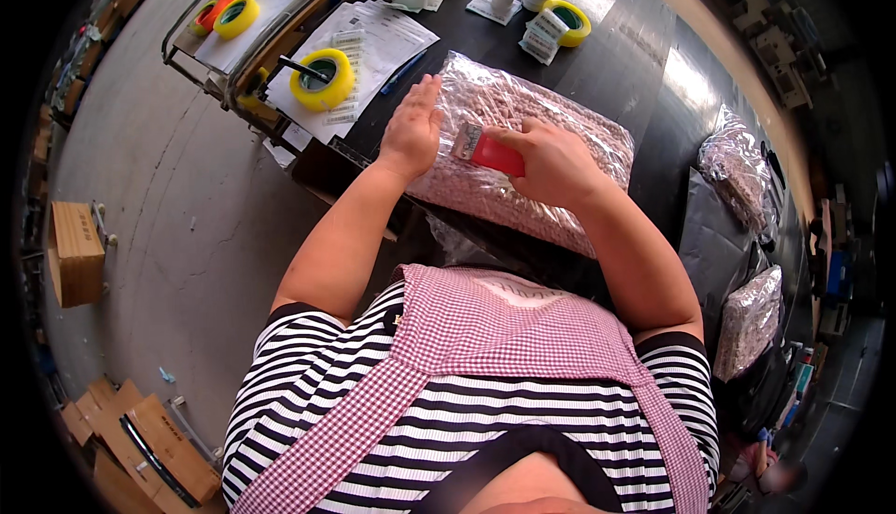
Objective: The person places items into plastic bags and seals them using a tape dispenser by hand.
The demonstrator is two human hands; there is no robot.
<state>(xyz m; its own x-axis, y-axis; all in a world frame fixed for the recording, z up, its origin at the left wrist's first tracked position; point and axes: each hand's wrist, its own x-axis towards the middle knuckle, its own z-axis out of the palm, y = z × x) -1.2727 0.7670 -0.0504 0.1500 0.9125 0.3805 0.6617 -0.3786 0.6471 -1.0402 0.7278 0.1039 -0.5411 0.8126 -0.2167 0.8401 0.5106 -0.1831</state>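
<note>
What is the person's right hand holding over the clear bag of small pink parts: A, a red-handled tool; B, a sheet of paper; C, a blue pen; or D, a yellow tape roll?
A: the right hand grips a red-handled tool above the clear bag of pink parts, while the left hand rests flat on the bag's edge.

A large clear plastic bag of small pinkish pieces [523, 154] lies mid-tabletop; two smaller such bags [737, 164] [749, 320] lie right; white labels [543, 36] sit beyond.
</note>
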